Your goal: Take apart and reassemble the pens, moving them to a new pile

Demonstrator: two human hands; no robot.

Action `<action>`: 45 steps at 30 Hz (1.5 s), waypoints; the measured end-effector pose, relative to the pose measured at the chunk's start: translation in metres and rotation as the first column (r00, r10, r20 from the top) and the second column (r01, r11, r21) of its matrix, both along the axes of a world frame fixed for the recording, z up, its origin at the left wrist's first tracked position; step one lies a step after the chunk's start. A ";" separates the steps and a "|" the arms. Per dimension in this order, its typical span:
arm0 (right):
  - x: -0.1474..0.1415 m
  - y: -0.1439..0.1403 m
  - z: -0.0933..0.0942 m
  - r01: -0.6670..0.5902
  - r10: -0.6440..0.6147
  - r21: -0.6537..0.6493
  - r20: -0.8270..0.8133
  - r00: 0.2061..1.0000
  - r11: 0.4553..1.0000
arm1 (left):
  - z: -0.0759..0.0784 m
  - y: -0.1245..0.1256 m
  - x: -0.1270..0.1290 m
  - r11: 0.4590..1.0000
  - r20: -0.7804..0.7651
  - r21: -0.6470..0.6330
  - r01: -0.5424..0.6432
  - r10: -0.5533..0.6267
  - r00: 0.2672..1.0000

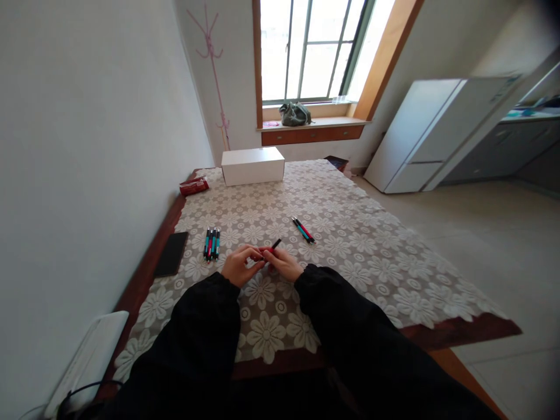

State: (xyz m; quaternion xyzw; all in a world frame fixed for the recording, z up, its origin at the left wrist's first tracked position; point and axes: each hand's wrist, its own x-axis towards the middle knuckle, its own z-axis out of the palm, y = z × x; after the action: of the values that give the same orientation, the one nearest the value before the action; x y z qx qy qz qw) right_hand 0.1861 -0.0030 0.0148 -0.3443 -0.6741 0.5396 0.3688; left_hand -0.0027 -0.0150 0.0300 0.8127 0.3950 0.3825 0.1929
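Note:
Both of my hands meet over the lace tablecloth [350, 245] and hold one red pen [269, 249] with a black tip between them. My left hand [238, 265] grips its left part, my right hand [284, 262] its right part. To the left of my hands lies a small bunch of teal and red pens [212, 243] side by side. Two more pens [303, 230], one teal and one red, lie to the right and a little farther off.
A black phone [171, 254] lies at the table's left edge by the wall. A white box [252, 165] and a red packet [193, 186] sit at the far end. A white device [87, 361] with a cable is near left. A white fridge [420, 134] stands at right.

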 end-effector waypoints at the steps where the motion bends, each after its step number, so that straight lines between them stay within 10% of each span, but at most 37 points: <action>1: 0.000 0.001 -0.002 0.024 -0.025 -0.034 -0.032 0.999 0.999 | 0.001 -0.001 0.001 0.999 -0.026 0.015 0.036 -0.035 0.999; 9: 0.010 0.006 -0.007 0.195 -0.207 0.082 0.170 0.963 0.977 | 0.009 0.000 -0.007 0.971 -0.091 0.185 -0.151 0.169 0.981; 21: 0.018 0.000 0.004 -0.041 -0.242 0.439 0.569 0.786 0.897 | 0.000 0.005 -0.007 0.984 -0.239 0.146 -0.102 0.135 0.961; 37: 0.014 -0.002 0.002 -0.177 -0.268 0.479 0.718 0.643 0.859 | -0.006 0.007 -0.006 0.997 -0.259 0.028 -0.071 0.076 0.963; 45: 0.019 0.004 0.001 -0.195 -0.286 0.582 0.629 0.723 0.790 | -0.006 0.007 -0.005 0.995 -0.317 -0.014 -0.103 0.094 0.944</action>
State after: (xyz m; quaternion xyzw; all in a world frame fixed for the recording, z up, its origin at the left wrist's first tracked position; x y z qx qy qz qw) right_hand 0.2053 0.0006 0.0161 -0.3982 -0.8888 0.1141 0.1960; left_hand -0.0078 -0.0083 0.0240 0.8397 0.4666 0.2505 0.1200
